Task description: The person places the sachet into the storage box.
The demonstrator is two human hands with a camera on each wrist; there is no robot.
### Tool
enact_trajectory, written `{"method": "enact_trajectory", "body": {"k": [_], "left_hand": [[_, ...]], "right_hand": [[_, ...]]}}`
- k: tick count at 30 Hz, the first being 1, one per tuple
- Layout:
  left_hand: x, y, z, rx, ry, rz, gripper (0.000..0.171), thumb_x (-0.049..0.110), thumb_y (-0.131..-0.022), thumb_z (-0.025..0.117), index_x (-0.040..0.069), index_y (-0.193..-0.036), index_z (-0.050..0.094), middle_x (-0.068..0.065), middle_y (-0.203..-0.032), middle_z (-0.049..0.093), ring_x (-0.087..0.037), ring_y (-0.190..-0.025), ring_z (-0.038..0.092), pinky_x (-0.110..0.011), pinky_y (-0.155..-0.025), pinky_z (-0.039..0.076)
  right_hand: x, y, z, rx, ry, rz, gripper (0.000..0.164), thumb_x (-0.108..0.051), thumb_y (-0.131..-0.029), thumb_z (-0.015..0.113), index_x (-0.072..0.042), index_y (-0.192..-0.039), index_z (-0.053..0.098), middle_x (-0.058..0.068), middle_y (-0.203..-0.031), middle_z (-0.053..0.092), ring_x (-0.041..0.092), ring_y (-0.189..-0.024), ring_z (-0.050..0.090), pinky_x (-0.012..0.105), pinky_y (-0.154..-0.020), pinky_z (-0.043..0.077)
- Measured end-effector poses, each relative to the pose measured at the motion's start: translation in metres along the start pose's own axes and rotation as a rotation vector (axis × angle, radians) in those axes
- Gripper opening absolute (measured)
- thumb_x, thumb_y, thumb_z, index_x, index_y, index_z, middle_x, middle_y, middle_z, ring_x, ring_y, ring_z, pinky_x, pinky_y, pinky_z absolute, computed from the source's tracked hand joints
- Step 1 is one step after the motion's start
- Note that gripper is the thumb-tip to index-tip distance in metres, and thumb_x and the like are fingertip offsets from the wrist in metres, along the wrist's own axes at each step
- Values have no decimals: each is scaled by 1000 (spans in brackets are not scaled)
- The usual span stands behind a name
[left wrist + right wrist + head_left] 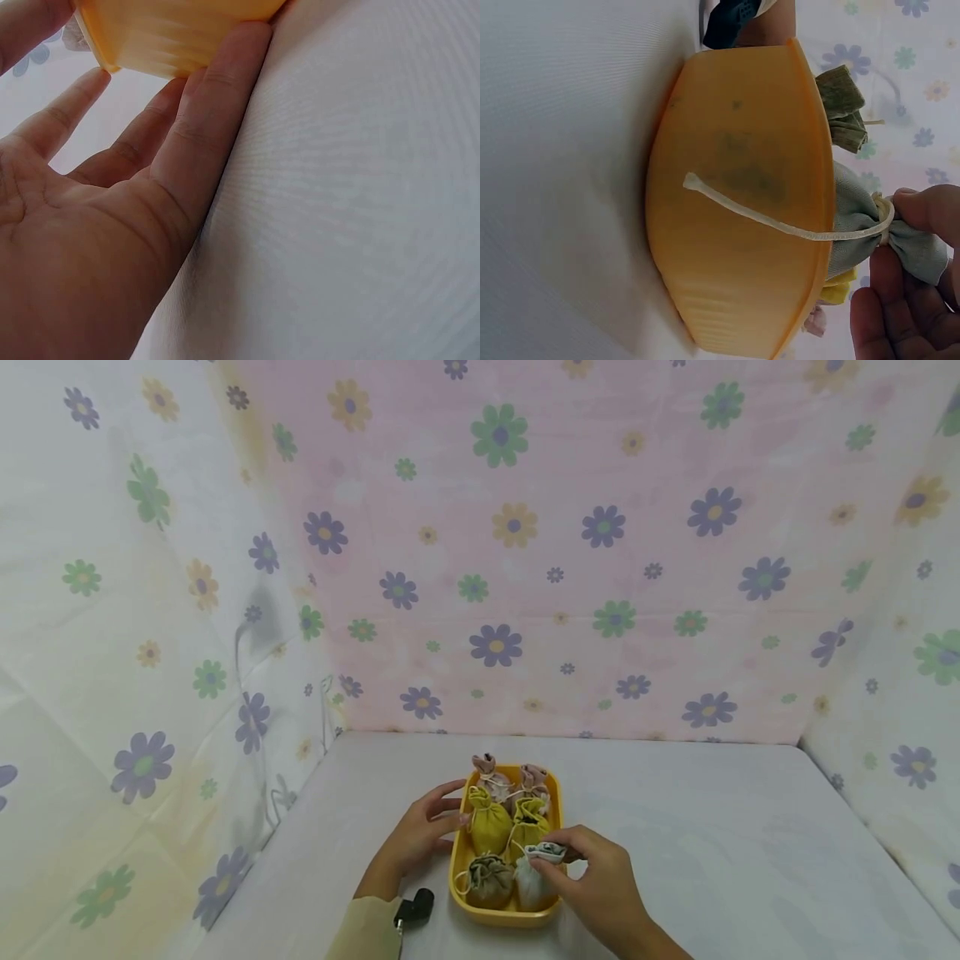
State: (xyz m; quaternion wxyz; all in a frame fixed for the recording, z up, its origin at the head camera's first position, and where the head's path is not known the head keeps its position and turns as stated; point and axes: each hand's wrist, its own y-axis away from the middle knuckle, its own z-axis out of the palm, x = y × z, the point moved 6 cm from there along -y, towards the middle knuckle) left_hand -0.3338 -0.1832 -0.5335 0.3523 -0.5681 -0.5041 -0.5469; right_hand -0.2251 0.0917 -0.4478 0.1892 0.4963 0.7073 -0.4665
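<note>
A yellow plastic basket holds several drawstring pouches. My right hand pinches the gathered neck of the pale grey-blue pouch at the basket's near right corner. In the right wrist view, that pouch bulges above the rim and its cream cord hangs down the outside wall. My left hand lies along the basket's left side. Extended fingers touch the outer wall in the left wrist view. Beside the grey-blue pouch sits an olive-brown pouch.
Two mustard-yellow pouches sit mid-basket, with two pinkish pouches at its far end. A black object is by the left sleeve. The white table meets flower-print cloth at the back and sides.
</note>
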Motion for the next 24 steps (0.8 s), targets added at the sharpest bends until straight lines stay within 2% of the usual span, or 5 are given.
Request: {"method": "enact_trajectory", "body": {"k": [8,16,20,24], "left_hand": [[0,-1,0,3,-13,-1,78,46,-86,82,32,-154,46,-17,-152,52,-34,-131,61,-46,-89,63],[-1,-1,-1,-13,-11,-4,80,45,-85,82,32,-155,45,-17,-153,52,-33,-130,62,-46,-90,63],[0,0,-4,-28,-11,1,78,46,-87,81,33,-155,45,-17,-153,51,-32,-129,62,-46,-89,63],[4,2,-10,-25,-36,3,75,44,-90,78,31,-156,44,-16,-154,50,-34,-131,60,-46,-88,63]], "right_hand": [[4,0,5,-72,39,41,27,-26,-78,92,-20,-100,77,-24,-87,67,-4,-76,64,25,-67,61],[5,-1,5,-110,49,9,32,-28,-78,92,-19,-104,76,-23,-88,65,-4,-77,62,27,-67,61],[4,-5,0,-134,77,-12,31,-34,-80,91,-24,-105,76,-24,-94,67,-3,-77,63,25,-69,59],[5,-12,-15,-130,132,3,25,-40,-83,87,-32,-103,74,-21,-95,69,-1,-81,65,27,-73,60]]}}
